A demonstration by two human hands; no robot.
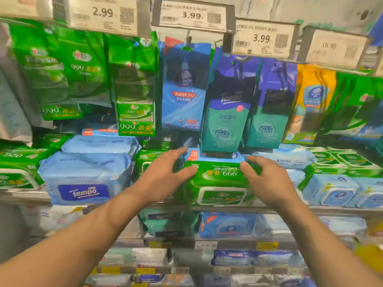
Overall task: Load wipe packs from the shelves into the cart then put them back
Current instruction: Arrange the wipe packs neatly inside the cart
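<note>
Fingers spread wide, a person's left hand (165, 172) and right hand (267, 179) bracket a green wipe pack (219, 183) at the front edge of the shelf (269, 209), thumbs touching its top corners but gripping nothing. The pack lies flat between the two palms, lid facing outward, atop its stack, apparently either about to be lifted or just set back. Hanging pouches (226, 104) crowd the rail above.
</note>
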